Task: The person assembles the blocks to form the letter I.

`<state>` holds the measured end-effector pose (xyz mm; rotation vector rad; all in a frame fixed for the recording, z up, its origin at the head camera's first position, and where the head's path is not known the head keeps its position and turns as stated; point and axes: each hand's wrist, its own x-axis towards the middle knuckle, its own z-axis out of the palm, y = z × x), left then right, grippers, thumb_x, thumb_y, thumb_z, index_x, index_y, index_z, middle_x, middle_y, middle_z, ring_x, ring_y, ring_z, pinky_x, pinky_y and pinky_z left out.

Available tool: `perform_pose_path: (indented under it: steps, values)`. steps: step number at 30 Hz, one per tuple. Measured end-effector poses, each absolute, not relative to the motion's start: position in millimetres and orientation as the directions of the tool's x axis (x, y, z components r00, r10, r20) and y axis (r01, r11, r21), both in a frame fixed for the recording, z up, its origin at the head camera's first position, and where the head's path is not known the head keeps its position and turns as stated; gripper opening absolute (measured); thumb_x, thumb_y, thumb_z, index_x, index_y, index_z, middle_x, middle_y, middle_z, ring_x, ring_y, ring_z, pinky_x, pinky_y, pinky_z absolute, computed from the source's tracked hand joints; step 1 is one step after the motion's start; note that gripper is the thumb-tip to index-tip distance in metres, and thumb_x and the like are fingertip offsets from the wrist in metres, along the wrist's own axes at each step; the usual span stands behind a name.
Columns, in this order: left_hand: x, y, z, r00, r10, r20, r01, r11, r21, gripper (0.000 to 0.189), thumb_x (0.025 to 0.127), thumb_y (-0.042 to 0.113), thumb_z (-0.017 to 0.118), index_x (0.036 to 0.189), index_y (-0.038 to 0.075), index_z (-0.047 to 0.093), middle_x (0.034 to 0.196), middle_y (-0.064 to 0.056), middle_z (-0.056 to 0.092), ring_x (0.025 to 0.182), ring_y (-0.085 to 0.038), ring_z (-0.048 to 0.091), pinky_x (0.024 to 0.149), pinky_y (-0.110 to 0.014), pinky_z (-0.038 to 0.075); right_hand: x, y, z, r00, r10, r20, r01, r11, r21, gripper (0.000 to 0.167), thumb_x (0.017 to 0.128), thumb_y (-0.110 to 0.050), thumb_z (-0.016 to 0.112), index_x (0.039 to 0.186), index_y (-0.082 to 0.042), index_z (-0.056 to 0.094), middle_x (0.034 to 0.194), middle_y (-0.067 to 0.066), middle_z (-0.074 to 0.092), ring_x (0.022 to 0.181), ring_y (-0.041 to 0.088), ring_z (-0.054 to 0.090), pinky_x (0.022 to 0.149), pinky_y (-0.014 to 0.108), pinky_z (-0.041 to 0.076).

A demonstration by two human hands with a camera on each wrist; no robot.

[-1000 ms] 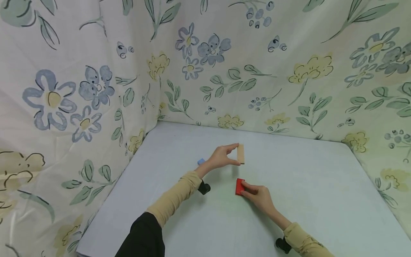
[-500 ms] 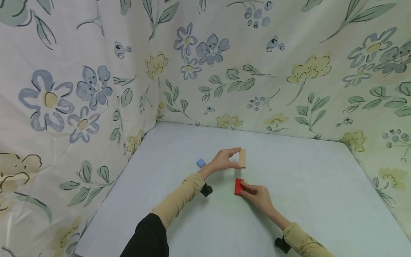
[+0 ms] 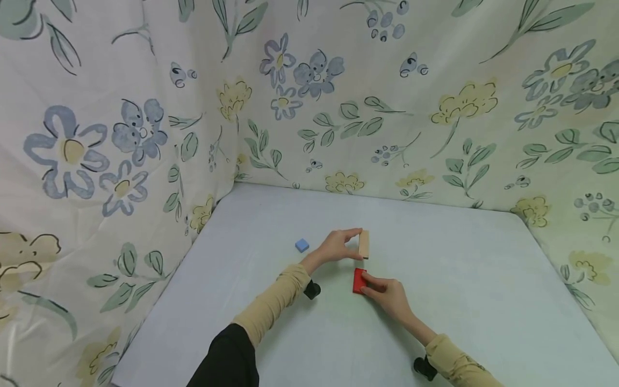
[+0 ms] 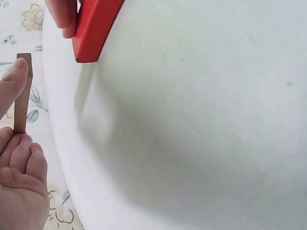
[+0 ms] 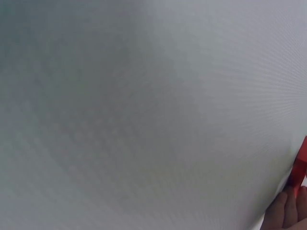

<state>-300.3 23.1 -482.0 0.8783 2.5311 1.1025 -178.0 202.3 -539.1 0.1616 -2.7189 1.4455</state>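
My left hand (image 3: 335,246) pinches a flat, pale wooden block (image 3: 364,244) at its two ends, between thumb and fingers. In the left wrist view this wooden block (image 4: 23,96) appears at the left, raised off the table. Just nearer to me, my right hand (image 3: 390,294) grips a red block (image 3: 359,281) by its right side. The red block (image 4: 96,31) also enters the top of the left wrist view, with fingertips against it. A small gap separates the two blocks. Only a corner of the red block (image 5: 298,167) and some fingers show in the right wrist view.
A small blue block (image 3: 302,245) lies on the white table (image 3: 459,279), left of my left hand. Floral cloth (image 3: 338,145) hangs along the table's back and left. Black wrist devices (image 3: 312,289) sit under both forearms.
My left hand has brought the wooden block nearer to me, closer to the red one. The blue block has come out from behind my left wrist. My right hand stays put.
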Motion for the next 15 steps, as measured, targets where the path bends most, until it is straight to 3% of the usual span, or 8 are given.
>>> perform_pose_path:
  steps: [15]
  values:
    - [-297.1, 26.6, -494.5, -0.782, 0.623, 0.003, 0.432, 0.539, 0.724, 0.08, 0.076, 0.026, 0.08, 0.144, 0.01, 0.041, 0.149, -0.003, 0.041, 0.133, -0.022, 0.046, 0.106, -0.027, 0.043, -178.8, 202.5, -538.8, -0.994, -0.06, 0.089, -0.107, 0.554, -0.826, 0.039, 0.079, -0.018, 0.076, 0.117, -0.012, 0.069, 0.116, 0.008, 0.068, 0.111, 0.023, 0.063, 0.086, 0.019, 0.05]
